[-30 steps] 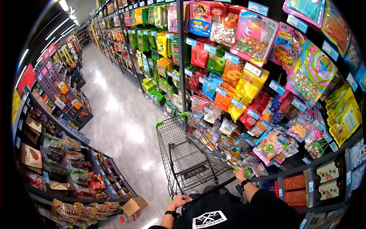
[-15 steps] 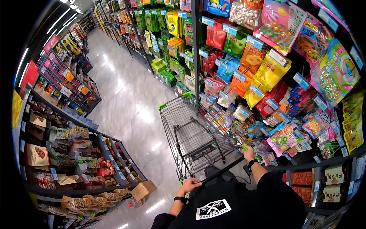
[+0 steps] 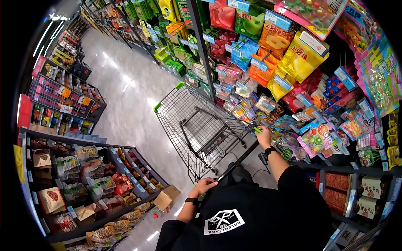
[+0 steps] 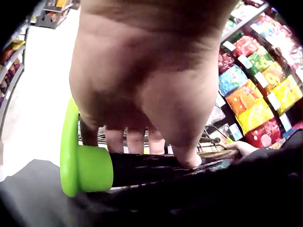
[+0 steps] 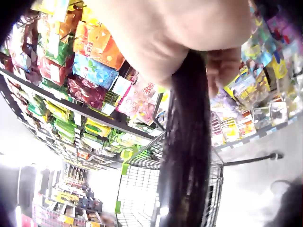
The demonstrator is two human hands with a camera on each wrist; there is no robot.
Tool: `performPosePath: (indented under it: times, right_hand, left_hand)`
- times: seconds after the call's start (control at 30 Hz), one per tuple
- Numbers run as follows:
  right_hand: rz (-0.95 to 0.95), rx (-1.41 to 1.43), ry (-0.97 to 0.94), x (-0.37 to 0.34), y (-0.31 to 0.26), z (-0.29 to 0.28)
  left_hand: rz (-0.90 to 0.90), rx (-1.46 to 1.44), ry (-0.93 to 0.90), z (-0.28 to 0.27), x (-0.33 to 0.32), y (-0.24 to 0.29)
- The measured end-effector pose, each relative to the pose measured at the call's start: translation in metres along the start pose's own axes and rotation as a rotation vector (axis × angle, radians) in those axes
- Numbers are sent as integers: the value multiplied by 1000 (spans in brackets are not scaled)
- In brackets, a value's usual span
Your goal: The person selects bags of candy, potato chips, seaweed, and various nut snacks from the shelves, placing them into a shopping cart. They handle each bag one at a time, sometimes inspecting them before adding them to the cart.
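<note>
A wire shopping cart [image 3: 214, 145] with green corner caps stands in front of the person, its basket angled toward the upper left. My left hand [image 3: 205, 185] grips the left end of its black handle [image 4: 142, 170], thumb on the near side and fingers over the far side. Beside that hand is a green end cap [image 4: 94, 168]. At the handle's other end, my right hand [image 3: 264, 137] is wrapped round the bar, close to the hanging candy bags. The right wrist view shows the dark handle [image 5: 187, 142] running out from under that palm.
Bagged candy, such as a yellow bag [image 3: 305, 56], hangs along the right rack, close to the cart's side. On the left stand low shelves with packaged snacks [image 3: 67, 165]; a cardboard box [image 3: 166, 197] sits at their corner. A tiled aisle floor [image 3: 117, 62] stretches ahead.
The cart's front has swung a little to the left, away from the candy rack. The head view has turned and tipped downward. Both hands have stayed on the handle.
</note>
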State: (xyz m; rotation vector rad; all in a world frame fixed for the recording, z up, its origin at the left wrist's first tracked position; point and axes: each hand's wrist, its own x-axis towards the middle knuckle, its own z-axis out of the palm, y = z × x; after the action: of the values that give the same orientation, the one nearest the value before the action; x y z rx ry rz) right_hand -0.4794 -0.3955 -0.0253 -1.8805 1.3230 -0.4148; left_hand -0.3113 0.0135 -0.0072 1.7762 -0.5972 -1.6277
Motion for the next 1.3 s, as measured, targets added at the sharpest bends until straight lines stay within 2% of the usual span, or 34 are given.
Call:
performPosePath:
  times: [0.03,0.07,0.1,0.13,0.2,0.27,0.3,0.33,0.4,0.43,0.47,0.53,0.63,0.67,0.7,0.8,0.93,1.0,1.07,1.13,1.2,1.23,1.3]
  right_hand:
    - [136,8,142,0,-9,9]
    - [272,15,283,-2,-19,17]
    - [335,150,348,-12,-32,29]
    - [397,287,414,-24,-34,44]
    - [407,352,395,-40,-24,80]
    - [321,529,446,-61,-9,126]
    - [615,738,190,-93,-58,105]
    - [567,721,114,-112,-66,113]
    - [482,527,199,-144,-95,127]
    - [321,332,283,-148,-86,142]
    - [283,246,303,-150,-77,153]
    - [355,15,325,-161,-99,152]
    - [386,-87,345,-158,-112,148]
    - [411,-121,334,-158,-115,147]
    - [396,-98,369,-157,-111,147]
    - [418,-99,444,-152,-100,145]
    - [394,-93,499,-147,-70,149]
    - [461,-167,550,-149,-80,148]
    - [619,-67,507,-155,-114,129]
    - [547,-109,566,-149,-93,131]
    - [479,-27,638,-135,-56,141]
    - [477,55,631,-135,-56,136]
    - [395,91,719,-131,-51,134]
  left_hand:
    - [4,7,2,-7,-2,13]
    - [34,173,27,-11,-6,26]
    - [69,340,54,-16,-7,33]
    - [80,349,54,-20,-6,35]
    - [142,601,131,-26,-2,38]
    - [144,670,121,-36,-2,37]
    - [183,707,92,-43,-3,35]
    - [224,745,62,-54,-4,34]
    - [324,819,27,-80,-8,27]
    - [404,874,4,-90,-16,25]
    - [373,818,-36,-103,-22,25]
    - [476,783,59,-130,-40,17]
    - [542,814,150,-179,-75,1]
    - [491,813,206,-193,-88,-6]
    - [530,748,235,-208,-97,-17]
    - [345,747,314,-243,-120,-51]
    - [287,747,378,-267,-123,-101]
    - [249,713,361,-266,-124,-103]
    - [232,682,337,-260,-117,-94]
    - [212,667,309,-255,-108,-83]
    - [197,675,265,-249,-93,-67]
    - [212,681,271,-245,-83,-59]
    - [254,752,167,-244,-66,-42]
